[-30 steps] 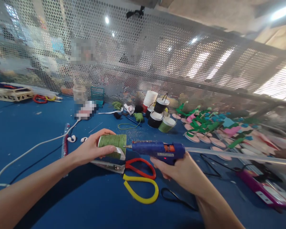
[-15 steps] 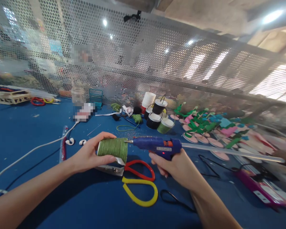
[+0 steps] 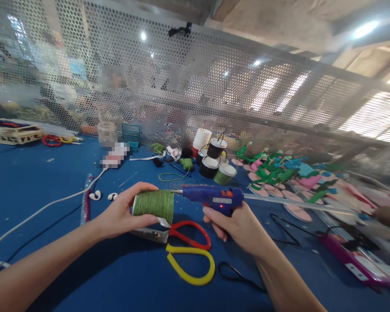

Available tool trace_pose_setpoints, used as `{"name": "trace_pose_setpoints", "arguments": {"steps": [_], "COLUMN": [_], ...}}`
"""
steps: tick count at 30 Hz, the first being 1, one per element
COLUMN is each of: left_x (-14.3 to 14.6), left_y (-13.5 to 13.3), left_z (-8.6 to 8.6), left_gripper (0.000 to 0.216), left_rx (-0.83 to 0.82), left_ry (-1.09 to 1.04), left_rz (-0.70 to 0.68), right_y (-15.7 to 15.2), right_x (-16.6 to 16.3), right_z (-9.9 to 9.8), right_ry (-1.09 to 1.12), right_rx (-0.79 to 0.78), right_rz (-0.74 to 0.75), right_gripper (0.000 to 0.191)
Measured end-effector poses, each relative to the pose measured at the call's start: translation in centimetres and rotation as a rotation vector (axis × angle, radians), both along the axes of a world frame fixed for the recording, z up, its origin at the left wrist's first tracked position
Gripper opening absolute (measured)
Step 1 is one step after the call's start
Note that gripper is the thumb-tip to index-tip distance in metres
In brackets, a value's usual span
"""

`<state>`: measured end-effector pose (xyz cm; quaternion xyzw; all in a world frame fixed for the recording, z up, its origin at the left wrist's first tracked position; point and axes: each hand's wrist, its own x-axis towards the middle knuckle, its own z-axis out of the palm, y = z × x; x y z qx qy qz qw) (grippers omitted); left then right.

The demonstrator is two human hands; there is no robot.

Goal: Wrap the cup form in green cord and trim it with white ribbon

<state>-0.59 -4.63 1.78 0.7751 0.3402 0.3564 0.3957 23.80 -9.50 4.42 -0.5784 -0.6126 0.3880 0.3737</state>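
My left hand (image 3: 120, 214) is closed around a cup wrapped in green cord (image 3: 154, 204), held on its side above the blue table (image 3: 35, 182). My right hand (image 3: 238, 225) grips a blue hot glue gun (image 3: 214, 197) with a long clear glue stick (image 3: 295, 204) out the back. The gun's nozzle touches the top edge of the cup's wide end. A white paper flap hangs under the cup.
Scissors with red and yellow handles (image 3: 190, 249) lie under my hands. Black, white and green wrapped cups (image 3: 214, 162) stand behind. Pink and green foam pieces (image 3: 279, 175) spread at right, a purple box (image 3: 354, 260) nearer. A white cable (image 3: 42, 208) runs left. A perforated metal screen (image 3: 195, 86) backs the table.
The glue gun's nozzle has risen from the middle of the cup's end to its top edge. Both hands have stayed almost in place.
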Motion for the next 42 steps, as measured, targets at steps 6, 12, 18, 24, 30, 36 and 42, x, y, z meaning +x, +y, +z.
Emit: {"name": "trace_pose_setpoints", "arguments": {"steps": [6,12,18,24,30,36,42], "left_x": [0.1,0.3,0.5,0.8,1.4,1.8,2.0], "left_y": [0.0,0.2,0.3,0.2,0.0,-0.5,-0.8], "left_z": [0.2,0.1,0.0,-0.6,-1.0,-0.5,-0.4], "left_gripper": [0.042,0.040,0.042,0.044,0.045,0.048,0.048], "left_rx": [-0.031,-0.152,-0.277,-0.457,-0.660,-0.732,-0.773], "left_ry": [-0.032,-0.118,-0.137,-0.258,-0.426,-0.504,-0.535], "left_rz": [-0.001,-0.010,0.047,0.088,0.067,0.058,0.076], "right_y": [-0.4,-0.8,0.1,3.1,5.2,6.1,3.8], "right_x": [0.1,0.3,0.7,2.7,3.7,4.2,0.9], "right_z": [0.1,0.2,-0.4,-2.1,-4.2,-5.4,-3.0], "right_ry": [0.000,0.033,0.145,0.048,-0.360,-0.529,-0.530], "right_rx": [-0.028,-0.036,0.020,0.129,-0.038,0.023,0.249], "right_rz": [0.032,0.071,0.041,-0.280,-0.330,-0.349,-0.254], "right_gripper": [0.033,0.031,0.026,0.033,0.034,0.036,0.010]}}
